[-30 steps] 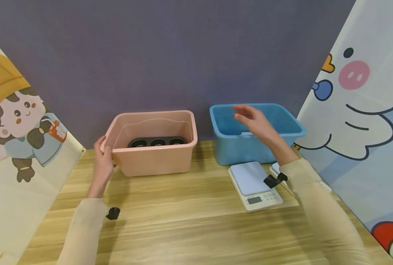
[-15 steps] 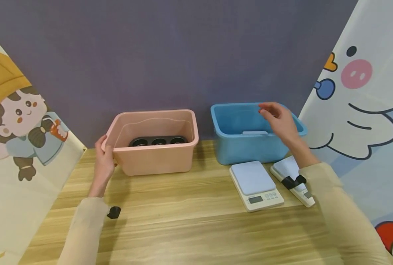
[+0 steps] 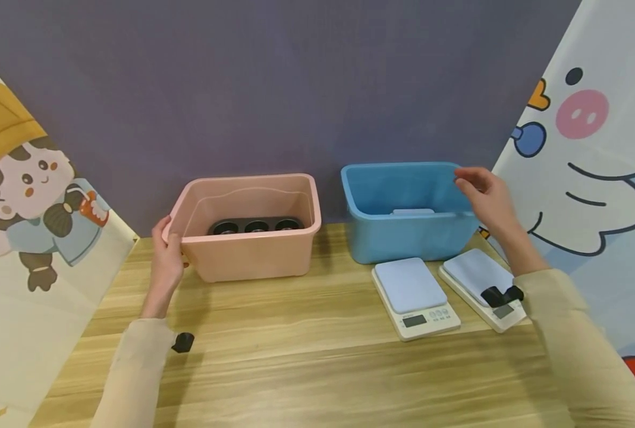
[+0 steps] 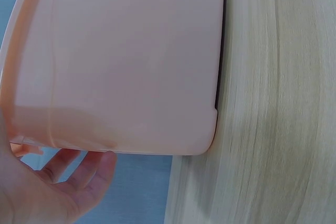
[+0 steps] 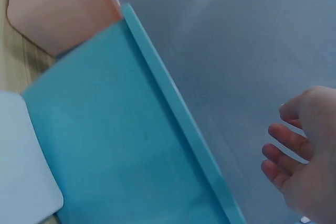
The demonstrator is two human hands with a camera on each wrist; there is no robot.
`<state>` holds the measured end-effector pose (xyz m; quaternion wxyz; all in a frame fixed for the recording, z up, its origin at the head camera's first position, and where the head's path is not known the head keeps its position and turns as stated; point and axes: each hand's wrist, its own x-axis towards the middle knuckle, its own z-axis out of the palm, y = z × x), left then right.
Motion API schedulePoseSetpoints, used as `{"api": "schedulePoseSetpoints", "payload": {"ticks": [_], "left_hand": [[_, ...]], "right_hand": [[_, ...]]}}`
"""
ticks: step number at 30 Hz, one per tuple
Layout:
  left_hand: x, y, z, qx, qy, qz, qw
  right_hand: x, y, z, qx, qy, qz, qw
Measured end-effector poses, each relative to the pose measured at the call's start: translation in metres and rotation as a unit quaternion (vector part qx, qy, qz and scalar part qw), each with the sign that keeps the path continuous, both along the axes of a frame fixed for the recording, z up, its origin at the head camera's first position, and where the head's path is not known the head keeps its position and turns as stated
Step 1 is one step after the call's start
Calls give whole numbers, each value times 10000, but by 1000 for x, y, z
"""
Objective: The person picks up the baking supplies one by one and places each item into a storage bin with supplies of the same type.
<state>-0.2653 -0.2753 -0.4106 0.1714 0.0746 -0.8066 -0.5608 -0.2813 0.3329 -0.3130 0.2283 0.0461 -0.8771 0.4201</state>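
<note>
At the left end of the pink plastic bin [image 3: 248, 258], my left hand [image 3: 166, 261] grips the rim. In the left wrist view its fingers [image 4: 86, 177] lie against the bin's end wall. A dark muffin pan [image 3: 255, 226] with round cups lies inside that bin. My right hand [image 3: 491, 199] is in the air by the right end of the blue bin [image 3: 411, 241]. Its fingers are loosely bent and hold nothing. The right wrist view shows this hand apart from the blue rim [image 5: 176, 98]. Inside the blue bin is a pale flat thing [image 3: 412, 211], mostly hidden.
Two white kitchen scales stand in front of the blue bin: a nearer scale [image 3: 416, 297] and another scale [image 3: 483, 285] to its right, partly under my wrist strap. The wooden table [image 3: 274, 356] meets a dark backdrop [image 3: 242, 89] behind and cartoon-printed sheets [image 3: 612, 196] at both sides.
My right hand has moved right, from over the middle of the blue bin to its right end, uncovering the second scale. The left hand keeps its hold on the pink bin.
</note>
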Motion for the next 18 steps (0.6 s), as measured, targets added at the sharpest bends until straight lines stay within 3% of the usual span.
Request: {"api": "schedulePoseSetpoints", "payload": {"ticks": [18], "left_hand": [[0,-3,1,81,-70,-71,9999]], "right_hand": [[2,51,-17,608,-454,-508,9958]]}}
